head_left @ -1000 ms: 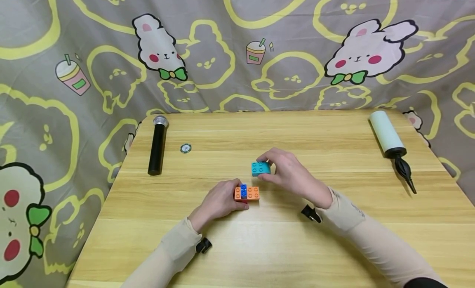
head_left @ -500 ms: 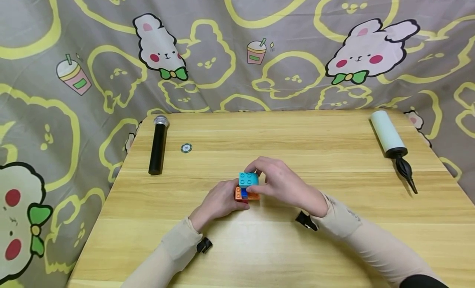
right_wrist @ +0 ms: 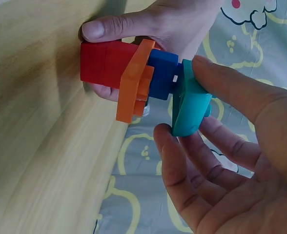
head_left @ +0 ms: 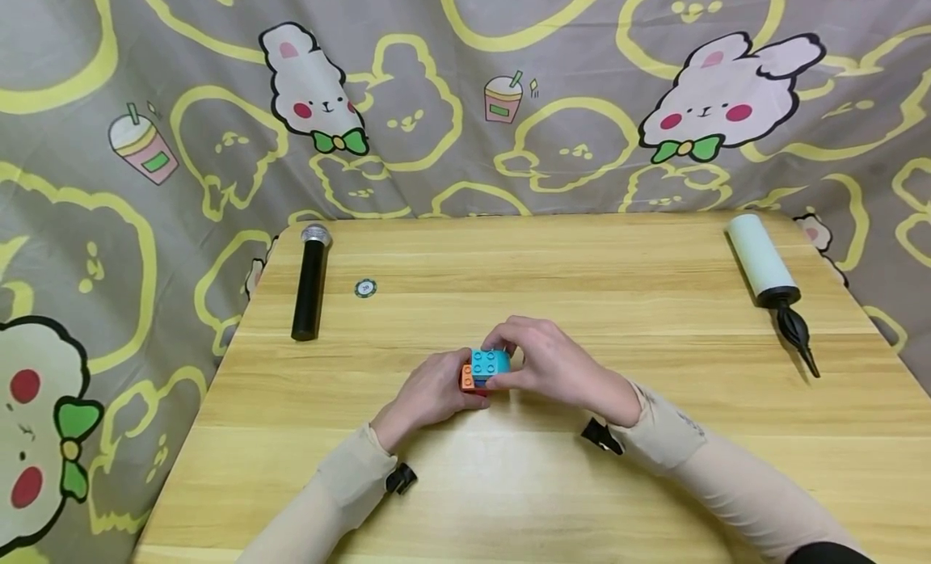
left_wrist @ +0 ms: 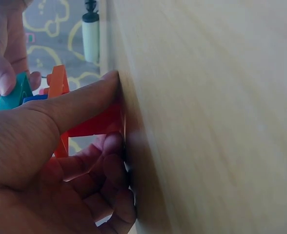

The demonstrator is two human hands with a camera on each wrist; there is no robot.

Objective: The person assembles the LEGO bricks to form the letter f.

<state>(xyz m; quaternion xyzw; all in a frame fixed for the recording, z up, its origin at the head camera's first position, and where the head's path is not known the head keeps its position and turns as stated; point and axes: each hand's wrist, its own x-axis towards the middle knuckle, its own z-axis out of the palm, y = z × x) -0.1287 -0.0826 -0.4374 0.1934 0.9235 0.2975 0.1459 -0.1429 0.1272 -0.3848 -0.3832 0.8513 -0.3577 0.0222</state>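
Note:
Near the middle of the table, my left hand (head_left: 429, 389) grips the red brick (right_wrist: 102, 62) at the base of a small stack, thumb on one side and fingers on the other. On the red brick lies a longer orange brick (right_wrist: 133, 83), which carries a blue brick (right_wrist: 162, 73). My right hand (head_left: 556, 366) pinches a teal brick (right_wrist: 191, 105) with one rounded end between thumb and fingers. The teal brick meets the blue one's studs, slightly tilted, with a narrow gap visible between them. From the head view it covers most of the blue and orange bricks.
A black microphone (head_left: 310, 285) lies at the table's left, beside a round chip (head_left: 366, 288). At the right lies a pale green hand pump (head_left: 760, 257) with a black nozzle. A patterned curtain (head_left: 407, 144) hangs behind the table (head_left: 509, 499).
My right hand has brought the teal brick left and toward me, from behind the stack to the top of the blue brick. The left hand has stayed in place on the red brick.

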